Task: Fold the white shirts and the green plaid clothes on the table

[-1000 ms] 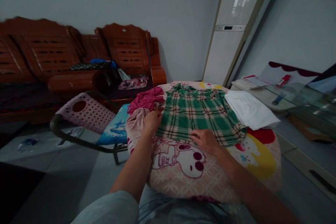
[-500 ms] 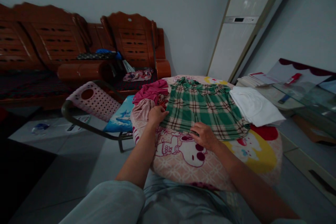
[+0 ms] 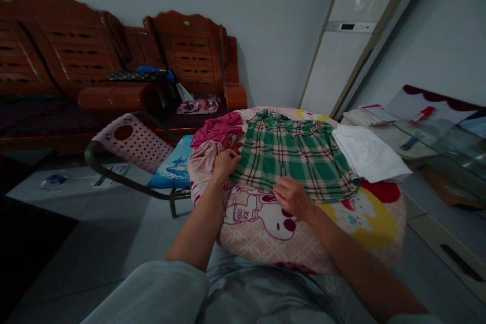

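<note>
A green plaid garment (image 3: 294,154) with a gathered upper edge lies spread flat on a round surface covered by a pink cartoon-print cloth (image 3: 261,248). At the garment's lower left corner, my left hand (image 3: 225,164) pinches the edge between thumb and fingers. My right hand (image 3: 293,196) rests at the middle of the lower hem, its fingers curled closed on the fabric; the fingertips are partly hidden. Close to my left hand are a crumpled pale pink cloth (image 3: 205,157) and a magenta garment (image 3: 216,129). Folded white clothing (image 3: 368,152) lies to the garment's right.
A folding chair (image 3: 132,144) with a blue cushion (image 3: 172,164) stands left of the covered surface. Behind it is a carved wooden sofa (image 3: 190,55) with cloths on its seat. A tall white air conditioner (image 3: 337,66) and a glass-topped stand (image 3: 448,142) with papers are at right.
My right hand's fingers have curled in more tightly at the hem. My left hand stays at the corner of the garment. The view has shifted slightly.
</note>
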{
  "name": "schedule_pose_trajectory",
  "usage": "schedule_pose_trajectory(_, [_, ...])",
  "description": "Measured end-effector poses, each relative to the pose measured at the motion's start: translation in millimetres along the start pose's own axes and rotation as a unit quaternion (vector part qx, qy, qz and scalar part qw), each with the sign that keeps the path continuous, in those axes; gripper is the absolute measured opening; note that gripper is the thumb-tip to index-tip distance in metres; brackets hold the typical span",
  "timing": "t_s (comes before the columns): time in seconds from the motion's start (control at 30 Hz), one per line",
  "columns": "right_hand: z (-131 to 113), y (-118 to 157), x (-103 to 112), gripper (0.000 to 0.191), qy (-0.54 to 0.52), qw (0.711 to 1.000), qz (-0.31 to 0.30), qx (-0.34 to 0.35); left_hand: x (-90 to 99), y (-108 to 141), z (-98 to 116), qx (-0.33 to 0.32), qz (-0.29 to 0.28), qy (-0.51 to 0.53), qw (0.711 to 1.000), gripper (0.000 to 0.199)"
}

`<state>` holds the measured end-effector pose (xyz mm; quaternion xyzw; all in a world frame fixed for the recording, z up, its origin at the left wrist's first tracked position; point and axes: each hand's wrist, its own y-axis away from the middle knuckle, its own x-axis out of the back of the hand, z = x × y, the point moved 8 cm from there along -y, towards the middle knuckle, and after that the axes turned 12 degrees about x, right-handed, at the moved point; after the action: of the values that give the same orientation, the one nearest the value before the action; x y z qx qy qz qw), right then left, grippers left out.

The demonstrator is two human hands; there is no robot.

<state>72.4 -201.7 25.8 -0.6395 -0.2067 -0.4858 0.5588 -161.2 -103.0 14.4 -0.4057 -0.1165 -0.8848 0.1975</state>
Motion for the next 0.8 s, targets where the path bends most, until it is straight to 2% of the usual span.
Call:
schedule_pose_trajectory(0.2, [0.5,2.4,-10.7,0.017,-0.02,0.999,-0.045,-0.021,-4.3,1.6,1.3,-0.025,-0.005,0.013,1.0,0.022])
schedule_pose_trajectory(0.37, [-0.4,-2.3,-16.3,0.02,0.004,0.996,-0.088,-0.023,-3.0,6.0,9.6,-0.047,0.0,-0.014,0.999,0.025])
schedule_pose_trajectory(0.47, [0.0,-3.6,-14.9,0.019,-0.018,0.997,-0.063,-0.028,5.7,10.4,10.6,-0.053,0.015,-0.033,0.998,0.026])
schedule_pose_trajectory(0.6, [-3.1,-0.7,-12.5,0.019,-0.079,0.997,-0.007,-0.02,13.9,17.2,-0.6,-0.053,0.031,-0.089,0.994,0.027])
schedule_pose_trajectory(0.7, [-6.4,0.6,-14.2,0.018,-0.101,0.995,-0.002,-0.008,10.1,19.7,-9.4,-0.061,0.011,-0.133,0.989,0.027])
schedule_pose_trajectory(0.8, [-7.8,-0.7,-14.8,0.018,-0.099,0.995,-0.011,-0.006,10.7,16.6,-3.9,-0.084,0.002,-0.168,0.982,0.026])
